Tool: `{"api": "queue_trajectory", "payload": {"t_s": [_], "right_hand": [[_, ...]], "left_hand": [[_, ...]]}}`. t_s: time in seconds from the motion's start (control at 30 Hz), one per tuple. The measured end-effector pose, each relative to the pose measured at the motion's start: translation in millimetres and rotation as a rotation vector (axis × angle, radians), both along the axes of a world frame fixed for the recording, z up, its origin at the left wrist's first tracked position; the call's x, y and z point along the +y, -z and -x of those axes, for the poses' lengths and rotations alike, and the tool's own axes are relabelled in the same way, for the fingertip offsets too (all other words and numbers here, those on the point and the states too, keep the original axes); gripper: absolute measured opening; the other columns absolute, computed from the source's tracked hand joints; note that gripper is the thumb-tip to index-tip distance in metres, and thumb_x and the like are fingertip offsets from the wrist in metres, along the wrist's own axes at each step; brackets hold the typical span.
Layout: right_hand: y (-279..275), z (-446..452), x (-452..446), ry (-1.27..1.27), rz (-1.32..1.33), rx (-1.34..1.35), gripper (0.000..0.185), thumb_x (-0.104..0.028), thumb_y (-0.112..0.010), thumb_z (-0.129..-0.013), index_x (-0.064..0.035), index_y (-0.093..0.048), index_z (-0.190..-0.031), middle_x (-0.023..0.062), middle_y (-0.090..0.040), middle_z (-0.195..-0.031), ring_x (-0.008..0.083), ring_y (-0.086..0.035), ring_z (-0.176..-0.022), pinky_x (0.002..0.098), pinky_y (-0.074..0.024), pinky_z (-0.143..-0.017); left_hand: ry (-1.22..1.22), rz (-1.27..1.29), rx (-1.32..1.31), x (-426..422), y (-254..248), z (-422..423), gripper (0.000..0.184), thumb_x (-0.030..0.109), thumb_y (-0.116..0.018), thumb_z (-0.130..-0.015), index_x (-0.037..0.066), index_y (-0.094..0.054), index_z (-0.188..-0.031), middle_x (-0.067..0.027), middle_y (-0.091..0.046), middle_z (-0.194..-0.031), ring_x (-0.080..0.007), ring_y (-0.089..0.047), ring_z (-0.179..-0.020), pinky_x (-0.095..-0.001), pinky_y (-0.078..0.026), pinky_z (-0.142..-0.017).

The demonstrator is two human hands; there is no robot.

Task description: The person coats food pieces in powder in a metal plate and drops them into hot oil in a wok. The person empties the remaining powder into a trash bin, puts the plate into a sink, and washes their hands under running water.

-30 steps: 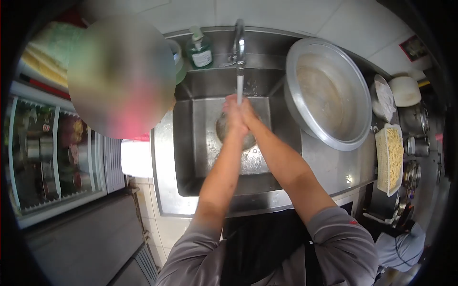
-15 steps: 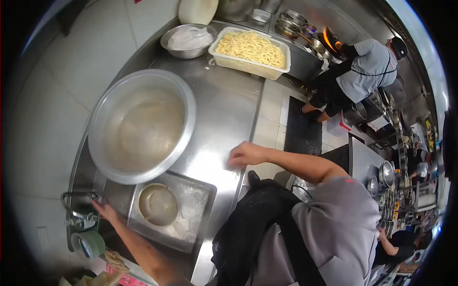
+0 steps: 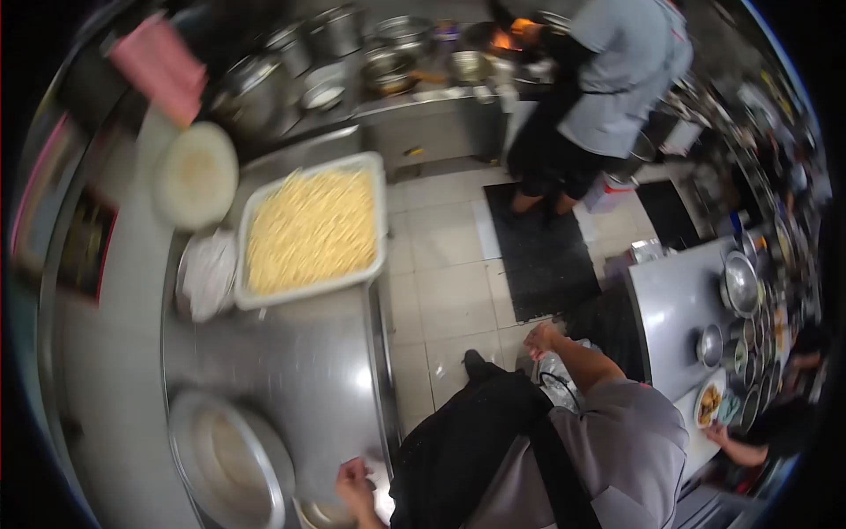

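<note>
My left hand is over the front edge of the steel counter, right of the big metal basin. Its fingers are loosely bent and I see nothing in them. Just below it, partly cut off by the frame, is a round bowl. My right hand hangs beside my body above the floor, fingers slack and a little apart, holding nothing visible. A white plastic basket of yellow noodles stands farther along the counter, touched by neither hand. Beside it is a metal bowl with a whitish plastic bag.
A person in a grey shirt works at a stove with flame. Black mats lie on the tiled floor. Another steel counter with bowls is at the right, where another person's hand touches a plate of food.
My view has swung toward the noodle basket and stove, which appear nearer. My left hand has left the faucet by the sink. My right hand has moved from above the counter to my side.
</note>
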State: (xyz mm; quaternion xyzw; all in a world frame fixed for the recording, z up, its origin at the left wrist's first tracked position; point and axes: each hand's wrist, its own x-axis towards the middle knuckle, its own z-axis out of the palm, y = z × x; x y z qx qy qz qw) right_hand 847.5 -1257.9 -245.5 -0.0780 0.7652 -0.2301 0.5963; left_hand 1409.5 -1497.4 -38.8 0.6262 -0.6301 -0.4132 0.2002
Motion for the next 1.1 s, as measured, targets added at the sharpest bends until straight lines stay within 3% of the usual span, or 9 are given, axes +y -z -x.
{"api": "queue_trajectory", "payload": {"t_s": [0.07,0.13,0.2,0.37,0.43,0.6,0.77,0.97,1.1], "right_hand": [[-16.8,20.8,-0.1,0.202,-0.020,0.051,0.019,-0.011,-0.062,-0.092,0.0001,-0.070,-0.105,0.0161,-0.074,-0.084,0.0238,-0.076,-0.068,0.0328,-0.0631,-0.058],[-15.5,55.1,2.3,0.346,0.042,0.147,0.015,-0.006,-0.056,-0.095,0.0007,-0.069,-0.099,0.0173,-0.072,-0.077,0.0262,-0.075,-0.065,0.0372,-0.0621,-0.054],[-50.5,86.2,2.3,0.373,0.140,0.254,0.015,-0.010,-0.060,-0.093,-0.0003,-0.071,-0.098,0.0164,-0.074,-0.078,0.0242,-0.074,-0.063,0.0345,-0.0608,-0.053],[-141.1,165.6,11.6,0.526,0.191,0.674,0.019,-0.018,-0.064,-0.090,-0.0009,-0.070,-0.087,0.0171,-0.072,-0.074,0.0286,-0.074,-0.067,0.0392,-0.0588,-0.060],[-156.4,196.3,23.2,0.449,0.108,0.991,0.021,-0.021,-0.065,-0.088,-0.0011,-0.069,-0.084,0.0183,-0.071,-0.074,0.0338,-0.073,-0.072,0.0433,-0.0584,-0.067],[-161.0,248.2,101.2,0.397,-0.197,1.248,0.014,-0.018,-0.065,-0.079,-0.0038,-0.066,-0.079,0.0206,-0.070,-0.081,0.0430,-0.068,-0.080,0.0510,-0.0545,-0.074],[-149.3,238.6,162.0,0.797,-0.259,1.154,0.012,-0.010,-0.066,-0.076,-0.0014,-0.057,-0.077,0.0224,-0.066,-0.078,0.0441,-0.066,-0.080,0.0504,-0.0524,-0.073],[-178.7,280.7,156.3,1.122,-0.159,1.210,0.012,-0.001,-0.065,-0.074,0.0004,-0.054,-0.077,0.0230,-0.062,-0.075,0.0407,-0.064,-0.076,0.0480,-0.0506,-0.068],[-177.1,346.8,192.9,1.263,-0.099,1.145,0.012,-0.004,-0.068,-0.076,0.0004,-0.057,-0.076,0.0212,-0.064,-0.071,0.0391,-0.066,-0.069,0.0441,-0.0529,-0.067]], "left_hand": [[0.209,-0.051,-0.004,-28.7,-12.0,126.2,0.015,0.016,-0.072,-0.093,0.001,-0.072,-0.094,-0.0063,-0.068,-0.073,-0.0105,-0.059,-0.061,-0.0300,-0.050,-0.059],[0.357,-0.077,0.155,-69.2,43.5,203.4,0.015,0.016,-0.072,-0.093,0.001,-0.071,-0.095,-0.0058,-0.068,-0.073,-0.0105,-0.059,-0.062,-0.0298,-0.050,-0.060],[0.434,-0.192,0.243,-94.7,58.5,275.2,0.019,0.018,-0.075,-0.092,0.001,-0.071,-0.099,-0.0045,-0.067,-0.071,-0.0140,-0.060,-0.063,-0.0309,-0.050,-0.063],[0.840,0.149,-0.122,-141.3,126.1,427.7,0.034,0.013,-0.078,-0.078,0.007,-0.071,-0.111,-0.0126,-0.069,-0.093,-0.0264,-0.064,-0.084,-0.0400,-0.052,-0.081],[0.852,-0.005,-0.167,-162.7,170.2,476.3,0.041,0.010,-0.077,-0.074,0.007,-0.070,-0.114,-0.0152,-0.068,-0.101,-0.0276,-0.064,-0.091,-0.0410,-0.051,-0.085],[0.894,-0.447,0.005,-207.4,259.1,587.1,0.051,0.006,-0.077,-0.072,0.001,-0.064,-0.121,-0.0170,-0.067,-0.107,-0.0279,-0.065,-0.093,-0.0408,-0.053,-0.082],[1.084,-0.713,-0.070,-207.1,195.0,725.3,0.049,0.000,-0.079,-0.070,-0.006,-0.062,-0.116,-0.0167,-0.071,-0.091,-0.0245,-0.069,-0.079,-0.0353,-0.058,-0.073],[1.541,-0.175,-0.469,-211.6,204.5,871.1,0.055,0.005,-0.085,-0.069,0.002,-0.064,-0.119,-0.0159,-0.072,-0.101,-0.0255,-0.069,-0.089,-0.0398,-0.058,-0.079],[1.475,-0.457,-0.431,-210.2,218.1,934.4,0.054,0.005,-0.084,-0.071,0.007,-0.065,-0.122,-0.0175,-0.070,-0.110,-0.0251,-0.067,-0.098,-0.0393,-0.057,-0.084]]}}
